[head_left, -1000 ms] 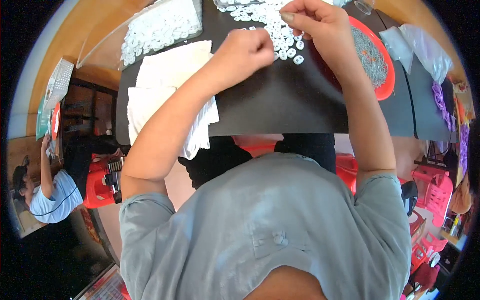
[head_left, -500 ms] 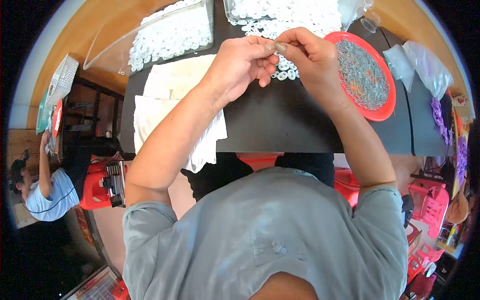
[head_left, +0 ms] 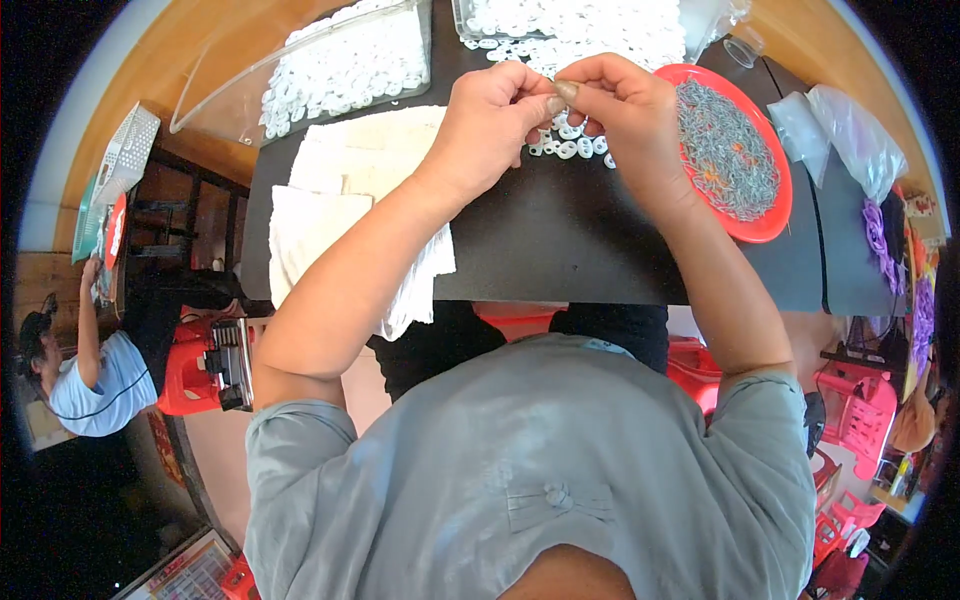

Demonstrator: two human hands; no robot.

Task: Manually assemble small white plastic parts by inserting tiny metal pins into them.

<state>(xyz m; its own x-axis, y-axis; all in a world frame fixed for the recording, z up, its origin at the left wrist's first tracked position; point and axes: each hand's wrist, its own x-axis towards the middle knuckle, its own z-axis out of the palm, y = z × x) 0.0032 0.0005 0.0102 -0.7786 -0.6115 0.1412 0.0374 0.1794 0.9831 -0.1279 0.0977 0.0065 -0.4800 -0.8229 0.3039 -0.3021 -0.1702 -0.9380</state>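
Observation:
My left hand and my right hand meet over the far part of the dark table, fingertips almost touching. Each is closed in a pinch of thumb and forefinger. Whatever they hold is too small and hidden to name. Just below the fingertips lie small white oval pieces with holes, at the near end of a larger heap. Right of my right hand stands a red plate full of thin grey metal bits, with a few orange spots among them.
Left of my hands, a clear bin holds more white pieces; another clear bin stands at the far edge. Folded cream cloth lies under my left forearm. Plastic bags are at the right. A person sits far left.
My left hand has turned, and its lower fingers, loosely spread before, are now curled in. My right hand has shifted only slightly. More white pieces show below the fingertips.

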